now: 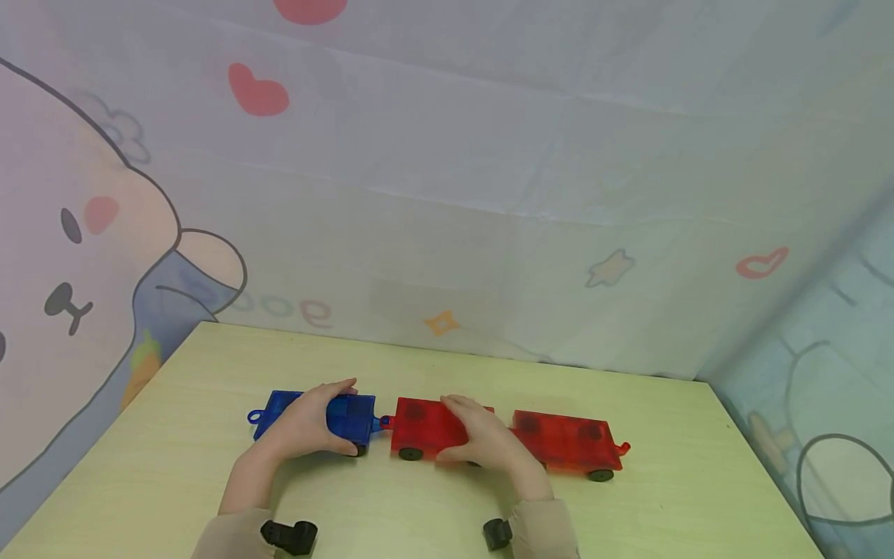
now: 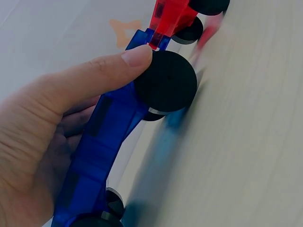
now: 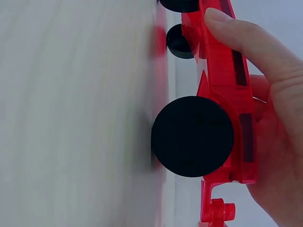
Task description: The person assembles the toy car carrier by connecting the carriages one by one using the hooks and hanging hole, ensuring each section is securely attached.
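A blue see-through toy car [image 1: 356, 419] with black wheels stands at the left, a ring on its left end. Across its top my left hand [image 1: 307, 423] grips it, thumb on the near side by a wheel [image 2: 165, 80]. My right hand [image 1: 489, 442] holds the middle red toy car [image 1: 422, 427] from above, its thumb [image 3: 236, 33] along the near side. Between these two cars the red hitch [image 2: 156, 40] sits in the blue coupling [image 2: 137, 39]. Another red car [image 1: 569, 442] stands to the right; my right hand partly hides the joint there.
All the cars stand in a row on a pale wooden table [image 1: 391, 512]. A printed cloth [image 1: 489, 272] hangs along the table's back edge. Black wrist devices [image 1: 289, 536] are worn at both sleeves.
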